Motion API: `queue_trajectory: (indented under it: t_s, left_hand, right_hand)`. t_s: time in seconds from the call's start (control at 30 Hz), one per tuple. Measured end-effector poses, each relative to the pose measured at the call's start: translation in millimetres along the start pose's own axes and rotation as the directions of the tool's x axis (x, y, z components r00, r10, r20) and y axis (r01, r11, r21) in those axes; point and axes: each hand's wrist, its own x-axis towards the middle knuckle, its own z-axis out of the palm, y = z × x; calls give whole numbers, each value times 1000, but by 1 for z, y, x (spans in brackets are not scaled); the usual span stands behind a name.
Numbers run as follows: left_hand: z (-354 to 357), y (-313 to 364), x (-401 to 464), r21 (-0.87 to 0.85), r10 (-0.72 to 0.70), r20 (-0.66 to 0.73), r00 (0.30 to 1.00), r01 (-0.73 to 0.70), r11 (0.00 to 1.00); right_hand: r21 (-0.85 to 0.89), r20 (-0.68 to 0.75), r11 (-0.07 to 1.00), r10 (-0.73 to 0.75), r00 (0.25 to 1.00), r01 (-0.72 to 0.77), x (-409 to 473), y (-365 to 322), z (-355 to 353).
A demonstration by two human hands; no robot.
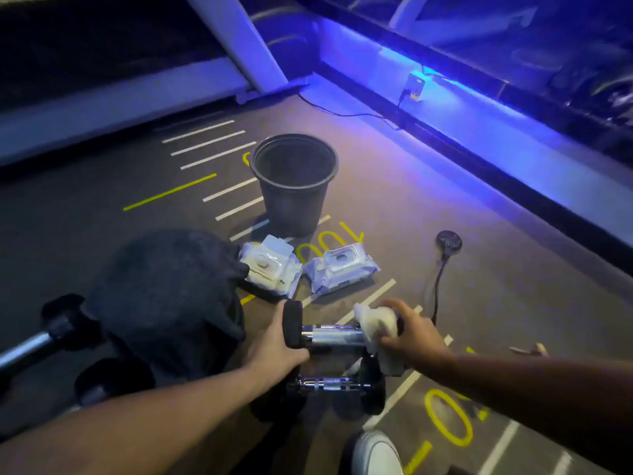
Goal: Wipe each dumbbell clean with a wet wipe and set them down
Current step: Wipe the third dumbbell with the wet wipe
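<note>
I hold a dumbbell (329, 335) with black ends and a chrome handle level above the floor. My left hand (277, 347) grips its left end. My right hand (411, 332) presses a white wet wipe (376, 323) around the dumbbell's right end, which the wipe and hand hide. A second dumbbell (329, 385) lies on the floor right below the held one. Another dumbbell (58, 332) lies at the far left, partly behind my dark-clothed knee (164, 296).
Two wet wipe packs (270, 269) (340, 267) lie on the floor ahead, the left one with its lid up. Behind them stands a black bucket (294, 180). A small fan (448, 241) with a cord lies to the right. My white shoe (376, 454) is below.
</note>
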Motion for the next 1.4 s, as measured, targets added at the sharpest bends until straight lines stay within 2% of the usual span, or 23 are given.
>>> queue_trajectory:
  t_s: [0.3, 0.5, 0.63, 0.83, 1.03, 1.13, 1.4]
  left_hand:
    - [-2, 0, 6, 40, 41, -4, 999, -41, 998]
    - [7, -14, -10, 62, 5, -26, 1000, -3, 998]
    - [1, -14, -11, 91, 15, 56, 998, -20, 996]
    - [-7, -14, -8, 130, -79, 178, 981, 56, 990]
    - [-8, -12, -6, 113, -75, 183, 980, 54, 992]
    - [-11, -4, -5, 112, -34, 149, 988, 17, 994]
    - [-36, 4, -17, 255, 109, 72, 991, -124, 959]
  right_hand:
    - [26, 10, 1000, -15, 1000, 15, 5, 2, 1]
    - [29, 38, 999, 15, 999, -16, -12, 9, 10]
    - [-10, 64, 999, 44, 997, -44, -12, 8, 9]
    - [-91, 134, 995, 62, 989, -50, -8, 2, 8]
    - [-201, 136, 978, 79, 988, -51, -5, -1, 7]
    - [-284, 98, 959, 22, 995, 7, 1, -10, 0]
    - [-276, 52, 933, -224, 973, 229, 6, -46, -3]
